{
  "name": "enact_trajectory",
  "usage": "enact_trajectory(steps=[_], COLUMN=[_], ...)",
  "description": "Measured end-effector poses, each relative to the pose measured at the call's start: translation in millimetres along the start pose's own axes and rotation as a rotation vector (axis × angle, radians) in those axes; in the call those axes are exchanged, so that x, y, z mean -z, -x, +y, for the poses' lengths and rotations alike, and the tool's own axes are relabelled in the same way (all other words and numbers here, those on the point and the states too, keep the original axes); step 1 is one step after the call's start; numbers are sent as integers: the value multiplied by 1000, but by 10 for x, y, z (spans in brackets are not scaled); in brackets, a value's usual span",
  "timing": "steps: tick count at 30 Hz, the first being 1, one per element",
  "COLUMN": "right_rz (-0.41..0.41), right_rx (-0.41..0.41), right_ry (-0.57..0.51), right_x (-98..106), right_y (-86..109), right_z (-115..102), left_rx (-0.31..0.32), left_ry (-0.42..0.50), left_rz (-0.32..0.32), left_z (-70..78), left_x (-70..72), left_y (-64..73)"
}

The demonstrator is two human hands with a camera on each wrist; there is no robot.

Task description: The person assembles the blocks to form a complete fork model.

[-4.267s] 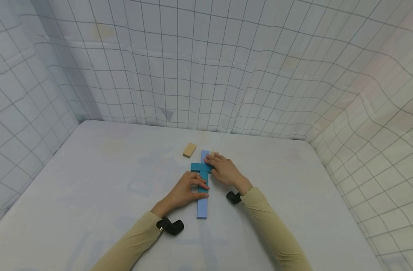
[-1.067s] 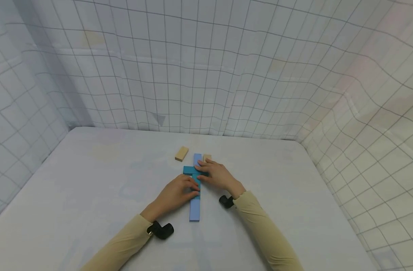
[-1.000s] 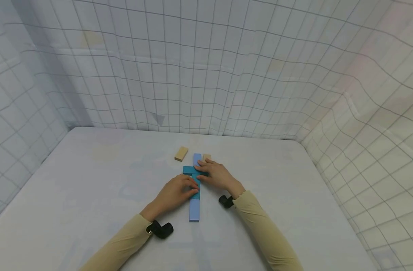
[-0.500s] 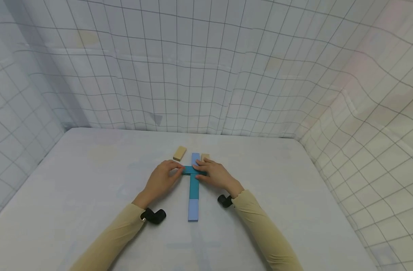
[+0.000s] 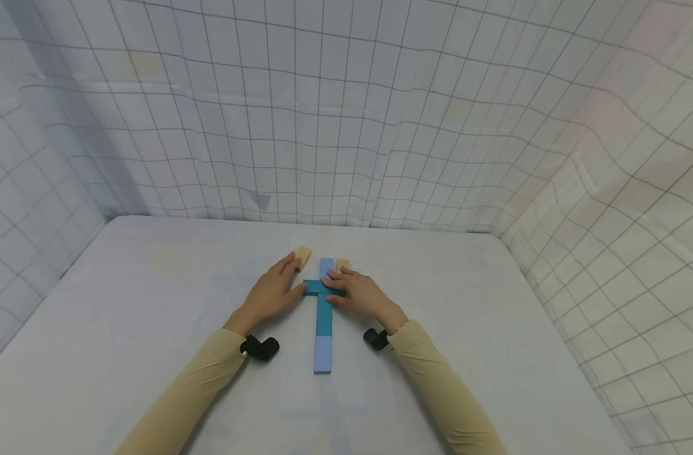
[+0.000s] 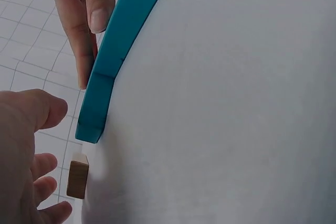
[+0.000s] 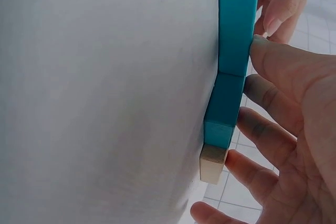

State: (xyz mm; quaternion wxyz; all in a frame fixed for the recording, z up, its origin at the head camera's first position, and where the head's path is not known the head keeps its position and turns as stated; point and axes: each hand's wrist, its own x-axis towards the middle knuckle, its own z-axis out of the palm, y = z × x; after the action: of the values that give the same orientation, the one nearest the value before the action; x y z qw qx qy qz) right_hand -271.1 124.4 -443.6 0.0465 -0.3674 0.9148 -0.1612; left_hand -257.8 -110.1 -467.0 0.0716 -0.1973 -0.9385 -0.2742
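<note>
On the table, a teal block crossbar (image 5: 312, 287) meets a teal stem block (image 5: 324, 315), forming a T. One blue block (image 5: 322, 355) continues the stem at the near end; another blue block (image 5: 326, 265) lies beyond the crossbar. My right hand (image 5: 365, 294) rests on the crossbar's right part, fingers spread; the right wrist view shows its fingertips (image 7: 247, 115) along the tops of the teal blocks. My left hand (image 5: 269, 294) is spread, fingers by the left wooden block (image 6: 77, 179), thumb near the crossbar's left end. Whether its fingers touch that wooden block I cannot tell.
A second wooden block (image 5: 343, 264) stands just right of the far blue block, partly behind the right hand's fingers. The white table (image 5: 437, 284) ends at a hanging white grid-patterned cloth (image 5: 324, 126) at the back and sides.
My left hand has gone from the stem block to the crossbar's left end, pinched there, then spread its fingers towards the left wooden block. My right hand has stayed on the crossbar.
</note>
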Motion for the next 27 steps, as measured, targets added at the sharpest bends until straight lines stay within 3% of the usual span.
enact_trajectory(steps=[8,20,27], right_rz=[-6,16,2], right_rx=[7,46,14], right_ry=[20,-20,6], right_x=[1,22,-8], right_y=[-13,9,-4], right_z=[-9,-12,0], left_rx=[-5,-20,-26], left_ry=[-73,-78,-93], left_rz=[-33,-31,-32], left_z=[19,62,71], left_x=[-8,13,-6], left_y=[26,54,51])
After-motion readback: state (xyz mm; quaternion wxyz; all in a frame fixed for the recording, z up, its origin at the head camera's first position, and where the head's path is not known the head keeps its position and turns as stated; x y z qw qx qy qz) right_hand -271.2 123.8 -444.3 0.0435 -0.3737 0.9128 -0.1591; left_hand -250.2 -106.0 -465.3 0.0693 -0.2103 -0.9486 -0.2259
